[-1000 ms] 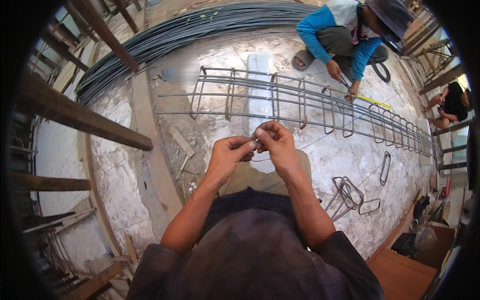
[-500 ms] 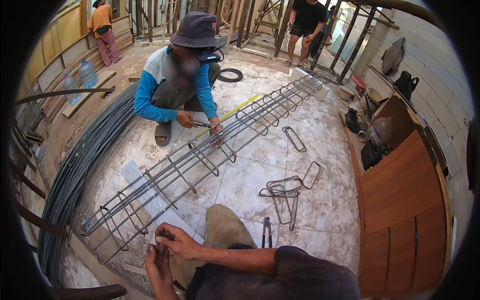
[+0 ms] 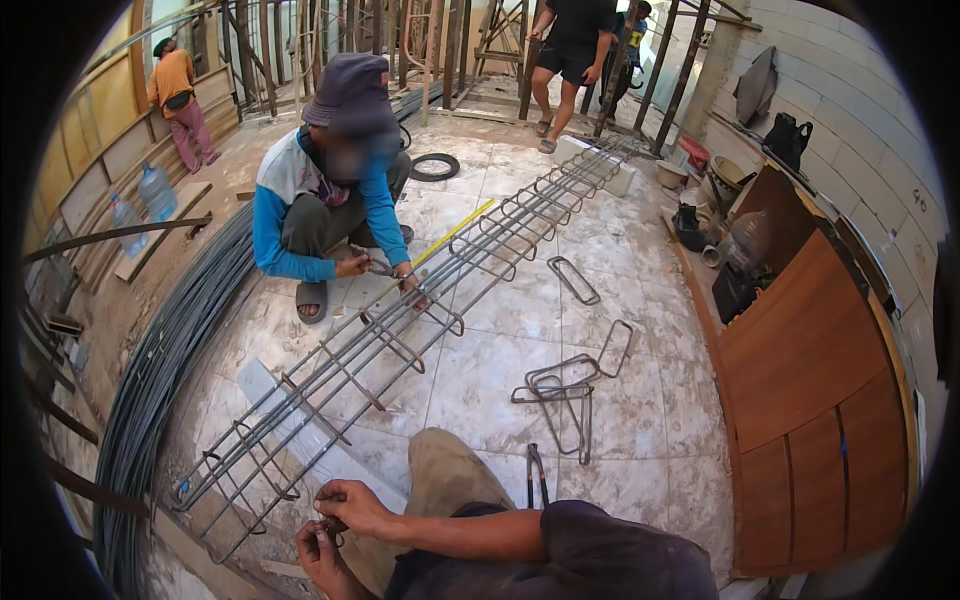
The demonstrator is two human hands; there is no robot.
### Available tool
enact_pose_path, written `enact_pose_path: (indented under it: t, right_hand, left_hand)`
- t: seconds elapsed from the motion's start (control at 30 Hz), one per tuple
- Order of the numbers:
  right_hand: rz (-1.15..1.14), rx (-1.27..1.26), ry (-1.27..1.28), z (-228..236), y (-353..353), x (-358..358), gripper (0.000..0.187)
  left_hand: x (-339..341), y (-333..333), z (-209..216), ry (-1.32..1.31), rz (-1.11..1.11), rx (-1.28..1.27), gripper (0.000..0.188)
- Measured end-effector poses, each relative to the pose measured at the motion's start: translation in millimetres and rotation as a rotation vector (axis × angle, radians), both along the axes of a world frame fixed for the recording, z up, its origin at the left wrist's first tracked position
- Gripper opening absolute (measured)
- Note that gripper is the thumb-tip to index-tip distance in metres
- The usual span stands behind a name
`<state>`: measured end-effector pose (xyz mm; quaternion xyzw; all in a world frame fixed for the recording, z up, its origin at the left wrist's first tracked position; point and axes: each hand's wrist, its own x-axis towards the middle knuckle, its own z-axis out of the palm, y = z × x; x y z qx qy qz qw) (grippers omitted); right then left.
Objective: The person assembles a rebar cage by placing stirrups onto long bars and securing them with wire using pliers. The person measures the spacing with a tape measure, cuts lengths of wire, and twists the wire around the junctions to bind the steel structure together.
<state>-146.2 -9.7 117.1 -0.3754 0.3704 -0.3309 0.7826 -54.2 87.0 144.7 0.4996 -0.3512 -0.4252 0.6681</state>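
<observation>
Both my hands are close together low in the picture, beside the near end of a long rebar cage (image 3: 300, 395). My right hand (image 3: 354, 506) is pinched, with thumb and fingertips meeting. Just below it, my left hand (image 3: 322, 562) also has its fingers closed. Between them is a small piece of thin dark wire (image 3: 333, 533), partly hidden by the fingers. Steel pincers (image 3: 537, 474) lie on the tiles right of my knee. Across the cage, a squatting co-worker in a hat (image 3: 330, 190) grips a hand tool (image 3: 382, 267) at the bars.
Several loose rectangular stirrups (image 3: 565, 392) lie on the floor to the right. A bundle of long bars (image 3: 165, 360) curves along the left. A yellow strip (image 3: 455, 234) runs beside the cage. Brown wooden panels (image 3: 810, 400) stand at the right; another person (image 3: 578, 50) is at the back.
My view has shifted slightly, so the scene sits a little further left. My hands stay together, the left one now closer under the right. The person in black at the back has changed stance.
</observation>
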Motion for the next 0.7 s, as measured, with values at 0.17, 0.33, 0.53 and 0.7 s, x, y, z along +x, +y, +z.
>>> enact_pose_path:
  t: [0.17,0.33,0.53,0.7]
  right_hand:
    - [-0.064,-0.114,-0.033,-4.9,-10.1,-20.0,0.016]
    - [-0.566,0.022,-0.097,58.3,-42.8,-115.6,0.021]
    - [-1.019,-0.115,0.502,20.7,-42.3,-323.6,0.021]
    - [-1.099,-0.143,1.431,-140.5,80.9,-550.3,0.022]
  left_hand:
    - [-12.9,6.9,34.7,0.056,-0.065,-0.043,0.04]
    - [21.8,32.1,41.9,0.172,-0.533,0.026,0.083]
    - [17.8,19.0,39.8,-0.086,-0.259,0.176,0.067]
    - [0.5,8.8,11.6,-0.039,-0.198,0.257,0.045]
